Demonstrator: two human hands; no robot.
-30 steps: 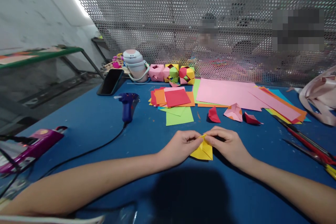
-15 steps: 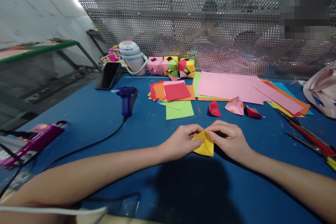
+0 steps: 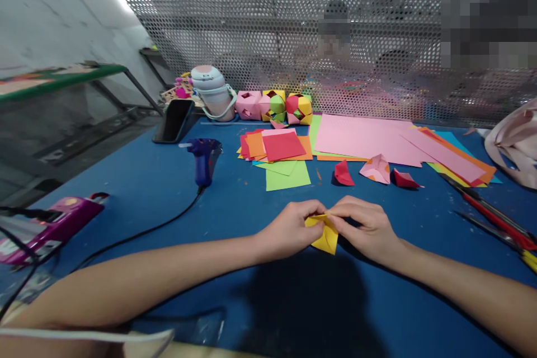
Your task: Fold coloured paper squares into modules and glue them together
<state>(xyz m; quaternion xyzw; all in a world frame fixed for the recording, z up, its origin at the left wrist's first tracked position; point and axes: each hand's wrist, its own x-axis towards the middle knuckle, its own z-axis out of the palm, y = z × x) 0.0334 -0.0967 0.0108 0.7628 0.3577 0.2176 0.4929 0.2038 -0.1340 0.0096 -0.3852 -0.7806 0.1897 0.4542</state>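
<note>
A small piece of folded yellow paper [image 3: 327, 240] is held just above the blue table by both hands. My left hand [image 3: 291, 230] grips its left side, thumb lying across the front face. At the upper right corner, my right hand [image 3: 367, 227] pinches the paper between thumb and fingertips. Creases run over the yellow face. Beyond the hands lie a folded red paper piece [image 3: 343, 173], a pink and orange folded piece [image 3: 376, 169] and a dark red folded piece [image 3: 405, 179].
A blue glue gun [image 3: 203, 159] stands left, its cord running toward a purple power strip [image 3: 62, 224]. Coloured paper squares [image 3: 285, 145], pink sheets [image 3: 369, 137] and paper balls [image 3: 299, 109] lie farther back. Scissors [image 3: 499, 229] rest at right; a phone [image 3: 174, 121] leans by a bottle [image 3: 213, 95].
The yellow paper has shifted slightly left and down and tilted a little. The right hand's fingers have moved slightly along its upper edge.
</note>
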